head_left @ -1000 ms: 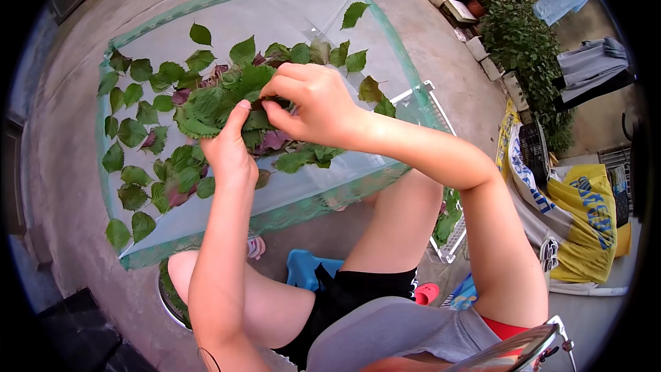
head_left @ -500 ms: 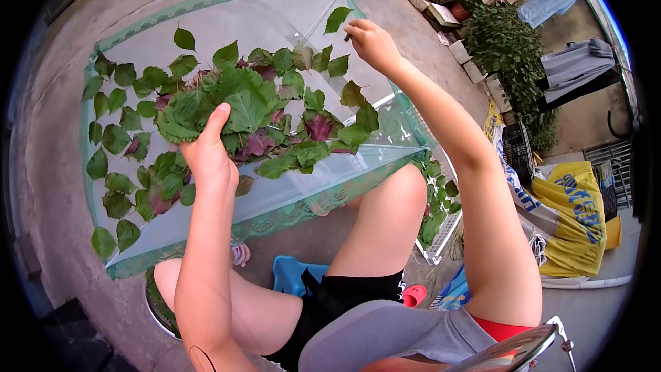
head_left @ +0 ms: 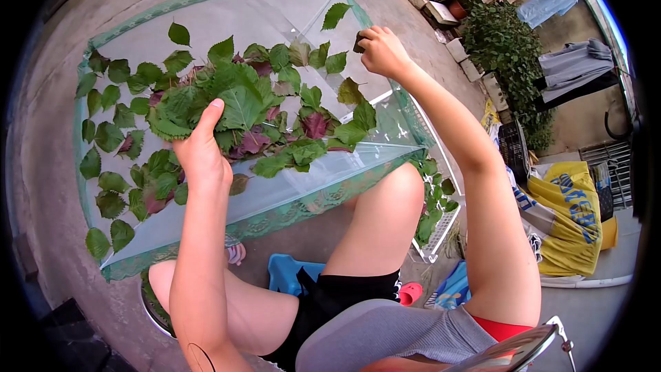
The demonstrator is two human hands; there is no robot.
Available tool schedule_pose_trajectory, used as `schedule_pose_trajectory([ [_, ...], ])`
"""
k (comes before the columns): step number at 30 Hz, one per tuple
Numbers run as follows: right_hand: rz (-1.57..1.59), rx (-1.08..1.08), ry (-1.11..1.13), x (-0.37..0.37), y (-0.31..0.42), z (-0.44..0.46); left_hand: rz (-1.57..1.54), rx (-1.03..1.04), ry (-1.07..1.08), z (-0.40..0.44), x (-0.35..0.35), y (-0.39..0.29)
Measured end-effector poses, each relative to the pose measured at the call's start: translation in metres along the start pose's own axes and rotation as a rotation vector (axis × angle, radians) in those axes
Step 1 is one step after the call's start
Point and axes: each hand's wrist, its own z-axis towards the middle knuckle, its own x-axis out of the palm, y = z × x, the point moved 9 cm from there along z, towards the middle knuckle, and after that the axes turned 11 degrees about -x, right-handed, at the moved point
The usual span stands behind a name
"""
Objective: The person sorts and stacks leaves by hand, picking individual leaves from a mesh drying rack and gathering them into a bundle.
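My left hand (head_left: 202,151) is closed around a thick stack of green leaves (head_left: 182,111) with toothed edges, its thumb resting on top. Over the far right corner of a pale mesh sheet (head_left: 261,10) with green lace trim, my right hand (head_left: 383,52) pinches a small dark piece (head_left: 359,42), whose kind I cannot make out. A single green leaf (head_left: 335,16) lies on the mesh just left of that hand. Many loose leaves, green and some purple (head_left: 315,125), are scattered over the mesh around and beyond the stack.
Below the mesh's right side stands a white rack (head_left: 444,231) with more leaves (head_left: 428,219). A blue plastic stool (head_left: 284,272) is between my legs, and a red shoe (head_left: 410,294) sits on the ground. Farther right are a yellow sack (head_left: 568,213), a black crate (head_left: 514,143) and hanging clothes (head_left: 577,67).
My right hand has shifted slightly right and down, and the dark piece in its fingers shows more. My left hand still holds the stack. The whole view has drifted slightly.
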Motion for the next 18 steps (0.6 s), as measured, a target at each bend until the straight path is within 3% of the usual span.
schedule_pose_trajectory([
  [18,0.023,-0.048,-0.054,-0.016,0.011,0.015,-0.008,0.008,-0.014,-0.005,0.003,-0.007],
])
